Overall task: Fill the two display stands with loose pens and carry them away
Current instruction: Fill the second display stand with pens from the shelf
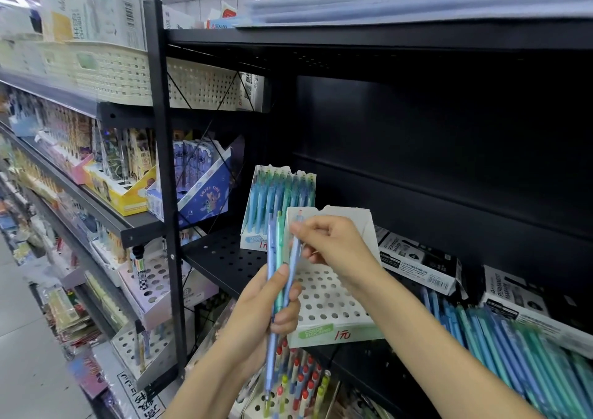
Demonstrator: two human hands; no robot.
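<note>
Roughly halfway, judging by the shelf: far display stand standing full of blue and teal pens at the back of the perforated black shelf, near display stand lying in front of it with every visible hole bare. Still to do, by that reckoning: seat pens in the near stand, draw more from the loose pens heaped at the right of the same shelf, then lift both stands away. Nothing carried off yet.

Left hand raised in front of the near stand, fingers and thumb curled round a small bundle of pens, held roughly upright, tips down, caps up. Right hand reaching across from the right, above the near stand's back card, fingertips pinching the upper part of one pale blue pen at the bundle's right edge, apparently to draw it out for the next hole. Both forearms angled up from the bottom edge and meeting near the middle. Boxes of markers lying behind the loose heap, untouched.
</note>
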